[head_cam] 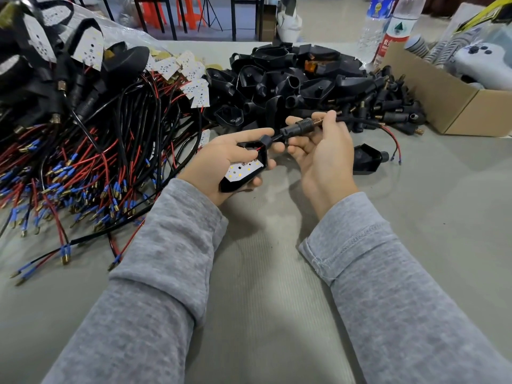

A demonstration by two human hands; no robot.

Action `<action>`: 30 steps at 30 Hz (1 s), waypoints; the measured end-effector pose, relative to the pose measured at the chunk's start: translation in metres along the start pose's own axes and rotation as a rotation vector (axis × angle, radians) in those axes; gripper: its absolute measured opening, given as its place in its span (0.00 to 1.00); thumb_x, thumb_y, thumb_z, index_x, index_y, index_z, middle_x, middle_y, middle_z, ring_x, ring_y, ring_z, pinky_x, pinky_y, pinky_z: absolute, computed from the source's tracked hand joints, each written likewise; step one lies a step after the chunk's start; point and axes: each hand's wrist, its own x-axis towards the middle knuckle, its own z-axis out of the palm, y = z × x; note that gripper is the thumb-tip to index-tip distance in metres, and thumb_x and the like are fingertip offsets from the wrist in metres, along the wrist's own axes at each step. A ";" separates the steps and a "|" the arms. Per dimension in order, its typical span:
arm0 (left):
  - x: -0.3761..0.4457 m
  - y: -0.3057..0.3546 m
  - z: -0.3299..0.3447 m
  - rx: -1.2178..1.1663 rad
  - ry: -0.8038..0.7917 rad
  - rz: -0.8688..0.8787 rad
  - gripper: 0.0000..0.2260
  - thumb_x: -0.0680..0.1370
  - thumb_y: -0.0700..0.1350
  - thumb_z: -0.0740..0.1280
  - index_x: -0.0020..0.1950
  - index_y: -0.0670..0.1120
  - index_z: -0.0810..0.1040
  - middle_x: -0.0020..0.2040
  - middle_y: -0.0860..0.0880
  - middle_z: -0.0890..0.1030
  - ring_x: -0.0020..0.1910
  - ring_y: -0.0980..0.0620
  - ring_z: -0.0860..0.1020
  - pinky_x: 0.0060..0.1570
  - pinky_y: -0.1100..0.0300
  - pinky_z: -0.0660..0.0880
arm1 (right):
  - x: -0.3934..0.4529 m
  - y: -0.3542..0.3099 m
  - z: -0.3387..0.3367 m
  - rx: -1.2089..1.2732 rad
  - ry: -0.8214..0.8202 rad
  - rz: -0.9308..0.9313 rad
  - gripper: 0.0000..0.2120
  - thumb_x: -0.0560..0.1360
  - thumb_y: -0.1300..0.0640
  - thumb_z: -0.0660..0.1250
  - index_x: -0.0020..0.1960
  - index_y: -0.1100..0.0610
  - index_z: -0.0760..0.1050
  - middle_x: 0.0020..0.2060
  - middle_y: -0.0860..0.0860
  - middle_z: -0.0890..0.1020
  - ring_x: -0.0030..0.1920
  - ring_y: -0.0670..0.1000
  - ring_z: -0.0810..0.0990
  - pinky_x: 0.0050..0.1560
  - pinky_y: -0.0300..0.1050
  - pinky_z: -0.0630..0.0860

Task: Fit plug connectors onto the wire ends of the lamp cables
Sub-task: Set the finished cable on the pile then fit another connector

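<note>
My left hand (221, 159) grips a black lamp housing (246, 173) with a white LED board inside, held just above the table. My right hand (321, 153) is closed on a black plug connector (300, 128) with a ribbed collar and a brass threaded end, threaded on the lamp's cable. The connector sits close against the housing's neck. The cable (368, 123) runs on to the right past my fingers and ends in red and black wires with blue-sleeved tips (397, 159).
A heap of wired LED boards with red and black leads (91, 162) fills the left. Empty black housings (277, 79) and loose connectors (393, 106) are piled behind my hands. One housing (367, 159) lies to the right. A cardboard box (454, 101) and bottles (393, 26) stand at back right.
</note>
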 end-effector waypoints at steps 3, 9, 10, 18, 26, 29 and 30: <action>-0.001 0.000 -0.003 -0.010 -0.051 -0.045 0.19 0.79 0.29 0.52 0.63 0.42 0.75 0.48 0.43 0.84 0.38 0.50 0.80 0.29 0.61 0.71 | -0.001 0.001 -0.001 -0.066 0.003 -0.057 0.12 0.84 0.54 0.57 0.46 0.58 0.73 0.34 0.52 0.78 0.26 0.47 0.72 0.27 0.39 0.71; -0.001 0.000 -0.010 0.000 -0.086 -0.075 0.20 0.80 0.29 0.51 0.67 0.40 0.72 0.51 0.41 0.83 0.39 0.49 0.79 0.29 0.61 0.72 | -0.002 0.002 -0.003 -0.136 0.070 -0.129 0.13 0.82 0.58 0.63 0.41 0.58 0.79 0.26 0.46 0.66 0.27 0.44 0.63 0.28 0.35 0.63; 0.000 0.000 -0.010 0.001 -0.089 -0.078 0.20 0.80 0.29 0.51 0.67 0.40 0.72 0.52 0.41 0.83 0.39 0.49 0.79 0.29 0.60 0.72 | -0.002 0.002 -0.003 -0.140 0.080 -0.143 0.12 0.82 0.58 0.63 0.41 0.58 0.79 0.25 0.46 0.66 0.27 0.43 0.64 0.28 0.35 0.64; 0.001 -0.002 -0.012 0.012 -0.127 -0.098 0.21 0.79 0.30 0.52 0.70 0.39 0.70 0.49 0.42 0.83 0.40 0.49 0.80 0.29 0.61 0.73 | -0.003 0.000 -0.002 -0.129 0.123 -0.186 0.11 0.83 0.58 0.60 0.44 0.60 0.76 0.33 0.53 0.78 0.26 0.46 0.70 0.27 0.37 0.68; 0.001 -0.001 -0.017 -0.006 -0.223 -0.073 0.21 0.77 0.32 0.55 0.66 0.42 0.75 0.51 0.44 0.82 0.42 0.51 0.79 0.31 0.62 0.73 | -0.001 -0.001 -0.003 -0.074 0.073 -0.103 0.11 0.84 0.57 0.58 0.47 0.61 0.72 0.30 0.53 0.78 0.24 0.46 0.73 0.25 0.38 0.69; 0.001 -0.001 -0.017 -0.032 -0.219 -0.062 0.20 0.76 0.31 0.55 0.62 0.43 0.78 0.50 0.44 0.82 0.41 0.51 0.79 0.31 0.61 0.73 | 0.000 -0.002 -0.002 -0.009 0.006 -0.025 0.11 0.84 0.57 0.59 0.46 0.61 0.73 0.33 0.55 0.79 0.25 0.45 0.73 0.26 0.37 0.70; 0.001 -0.002 -0.017 -0.032 -0.207 -0.058 0.20 0.77 0.31 0.54 0.62 0.43 0.78 0.49 0.44 0.82 0.41 0.51 0.79 0.30 0.62 0.73 | 0.000 -0.001 -0.002 -0.004 -0.023 -0.012 0.11 0.83 0.57 0.60 0.46 0.61 0.74 0.34 0.55 0.79 0.26 0.45 0.73 0.27 0.36 0.71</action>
